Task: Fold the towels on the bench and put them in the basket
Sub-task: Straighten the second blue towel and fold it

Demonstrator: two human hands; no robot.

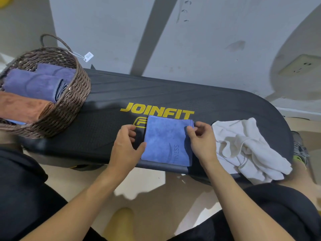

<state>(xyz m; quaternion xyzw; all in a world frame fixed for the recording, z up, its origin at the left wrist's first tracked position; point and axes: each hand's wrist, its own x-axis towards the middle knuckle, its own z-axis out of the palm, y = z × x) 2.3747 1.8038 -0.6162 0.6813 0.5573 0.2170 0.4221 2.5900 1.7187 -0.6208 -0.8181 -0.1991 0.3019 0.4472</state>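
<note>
A folded blue towel [166, 140] lies on the black bench [208, 101], near its front edge. My left hand [124, 145] sits at the towel's left edge, thumb on the cloth and fingers curled beside it. My right hand [201, 140] pinches the towel's upper right edge between thumb and fingers. A crumpled white towel [246, 150] lies on the bench to the right. The brown woven basket [73, 101] stands on the bench's left end. It holds folded purple-blue towels [34, 82] and a folded orange-brown towel [22, 106].
A grey wall runs behind the bench with a socket [300, 66] at the right. A paper tag [88, 56] hangs off the basket's handle. My dark-clothed knees [278, 206] frame the floor below the bench. A shoe [300, 150] shows past the bench's right end.
</note>
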